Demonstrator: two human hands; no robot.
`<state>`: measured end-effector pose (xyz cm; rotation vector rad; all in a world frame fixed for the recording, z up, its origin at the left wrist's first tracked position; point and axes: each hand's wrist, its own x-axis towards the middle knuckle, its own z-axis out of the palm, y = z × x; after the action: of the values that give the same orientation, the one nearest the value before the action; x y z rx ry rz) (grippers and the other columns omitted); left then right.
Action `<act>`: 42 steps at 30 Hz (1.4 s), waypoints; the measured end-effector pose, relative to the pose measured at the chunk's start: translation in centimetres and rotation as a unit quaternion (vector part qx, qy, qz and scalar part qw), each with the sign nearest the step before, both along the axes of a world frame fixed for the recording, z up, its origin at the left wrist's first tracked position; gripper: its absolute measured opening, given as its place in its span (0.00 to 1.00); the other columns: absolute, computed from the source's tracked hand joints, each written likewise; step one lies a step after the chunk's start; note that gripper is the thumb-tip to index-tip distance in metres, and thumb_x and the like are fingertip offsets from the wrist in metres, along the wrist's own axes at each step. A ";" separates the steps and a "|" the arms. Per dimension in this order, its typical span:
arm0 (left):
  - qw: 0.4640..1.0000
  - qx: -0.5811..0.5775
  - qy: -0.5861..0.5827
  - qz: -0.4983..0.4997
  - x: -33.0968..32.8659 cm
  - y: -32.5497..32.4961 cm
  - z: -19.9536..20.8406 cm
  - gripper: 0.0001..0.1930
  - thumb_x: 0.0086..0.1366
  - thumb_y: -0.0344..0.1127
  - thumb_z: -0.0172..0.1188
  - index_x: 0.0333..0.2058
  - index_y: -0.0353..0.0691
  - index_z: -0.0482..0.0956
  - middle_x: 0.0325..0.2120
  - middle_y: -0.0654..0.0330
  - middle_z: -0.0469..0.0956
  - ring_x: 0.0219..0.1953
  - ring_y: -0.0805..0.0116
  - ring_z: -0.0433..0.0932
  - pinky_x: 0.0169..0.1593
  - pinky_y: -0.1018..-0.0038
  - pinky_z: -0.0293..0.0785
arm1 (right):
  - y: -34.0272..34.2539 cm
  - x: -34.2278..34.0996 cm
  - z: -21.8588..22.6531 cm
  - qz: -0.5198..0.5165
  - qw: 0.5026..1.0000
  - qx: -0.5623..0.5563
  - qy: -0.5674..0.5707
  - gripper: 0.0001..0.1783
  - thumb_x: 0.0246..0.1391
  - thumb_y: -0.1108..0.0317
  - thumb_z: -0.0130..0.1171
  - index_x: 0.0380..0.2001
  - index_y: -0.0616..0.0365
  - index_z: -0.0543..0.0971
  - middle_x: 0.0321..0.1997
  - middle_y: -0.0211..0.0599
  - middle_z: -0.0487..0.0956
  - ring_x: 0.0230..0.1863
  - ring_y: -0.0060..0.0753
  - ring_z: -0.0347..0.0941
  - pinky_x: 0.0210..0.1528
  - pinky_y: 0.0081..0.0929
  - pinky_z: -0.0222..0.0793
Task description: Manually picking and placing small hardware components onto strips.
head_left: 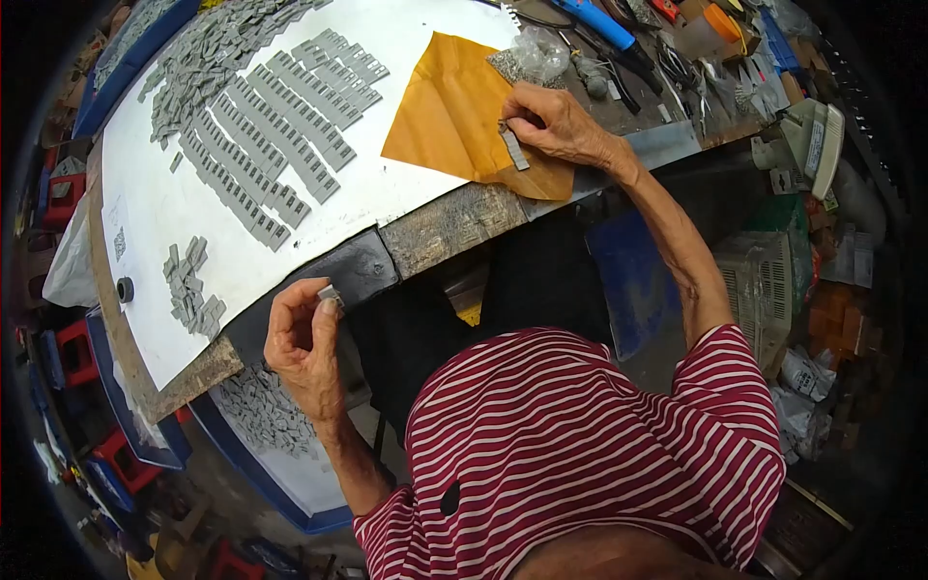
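My left hand (302,333) is over the table's front edge, pinching a small flat grey piece (329,292) between thumb and fingertips. Over at the right, my right hand (561,126) has its fingertips pressed together above an orange-brown sheet of paper (435,116). What those fingertips hold, if anything, is too small to tell. Right below them lies a short row of grey pieces (516,153) on the paper. Long neat rows of similar grey pieces (280,130) cover the white sheet (377,198), with a loose heap (208,53) behind them.
A smaller pile of grey pieces (190,290) sits at the sheet's near left. Below the table edge, a blue tray (290,507) holds many more. A clear bag of small parts (532,60) and a blue-handled tool (594,21) lie at the far right.
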<state>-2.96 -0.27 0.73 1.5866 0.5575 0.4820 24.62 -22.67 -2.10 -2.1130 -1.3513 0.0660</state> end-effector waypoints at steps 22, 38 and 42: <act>0.979 -0.161 -0.019 -0.126 5.1 -3.5 0.5 0.11 0.57 0.25 0.54 0.40 0.32 0.73 0.24 0.65 0.71 0.24 0.81 0.70 0.30 0.86 0.70 | 0.4 -2.7 2.5 -0.105 0.731 0.168 0.653 0.07 0.51 0.72 0.52 0.22 0.62 0.69 0.19 0.27 0.66 0.13 0.07 0.50 0.11 0.07 0.45; 0.954 -0.268 -0.044 -0.124 6.5 -3.8 -0.7 0.10 0.57 0.25 0.52 0.39 0.29 0.69 0.23 0.58 0.75 0.25 0.76 0.74 0.31 0.84 0.70 | 4.2 -9.8 3.0 -0.067 0.725 0.128 0.674 0.05 0.50 0.72 0.53 0.27 0.64 0.72 0.19 0.25 0.67 0.14 0.08 0.53 0.14 0.08 0.46; 0.957 -0.259 -0.056 -0.115 6.1 -3.5 -1.3 0.11 0.58 0.25 0.51 0.40 0.29 0.69 0.22 0.57 0.76 0.25 0.76 0.74 0.32 0.83 0.70 | 4.9 -11.7 2.8 -0.089 0.784 0.128 0.601 0.04 0.50 0.72 0.53 0.27 0.62 0.71 0.17 0.22 0.65 0.14 0.09 0.54 0.15 0.09 0.47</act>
<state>3.12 -3.76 -0.60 1.0943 0.3659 0.2207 12.95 -17.75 0.67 -1.4025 -0.3316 0.9231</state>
